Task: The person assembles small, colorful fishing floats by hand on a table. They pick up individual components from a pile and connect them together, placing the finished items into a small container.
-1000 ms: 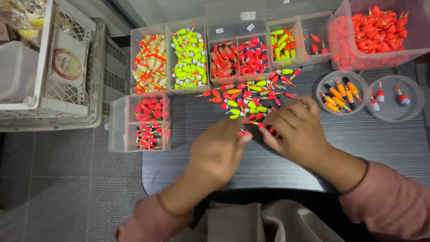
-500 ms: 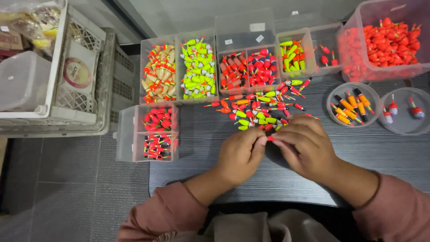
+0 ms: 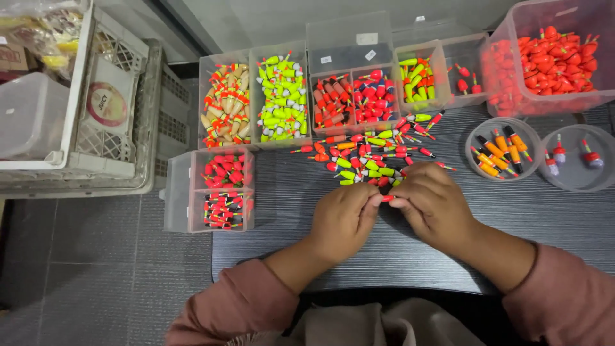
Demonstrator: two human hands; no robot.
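- left hand (image 3: pixel 343 218) and right hand (image 3: pixel 432 205) meet at the near edge of the loose pile of floats (image 3: pixel 371 157) on the dark table (image 3: pixel 544 218); fingers of both pinched narrow on one small red float (image 3: pixel 387 198) held between them
- red float sits just off the table surface, right at the pile's near edge; its exact shape is mostly hidden by the fingertips
- done, judging by the layout: clear bins behind the pile already hold sorted lots; tan-and-orange bin (image 3: pixel 224 106), yellow-green bin (image 3: pixel 282 96), red split bin (image 3: pixel 352 96); small two-part box (image 3: pixel 224 189) at left holds reds
- round tub (image 3: pixel 503 150) has a few orange ones; second tub (image 3: pixel 573 157) only a couple
- left: mixed pile still sizeable; big box of red floats (image 3: pixel 554 57) far right is full; sorting looks roughly midway
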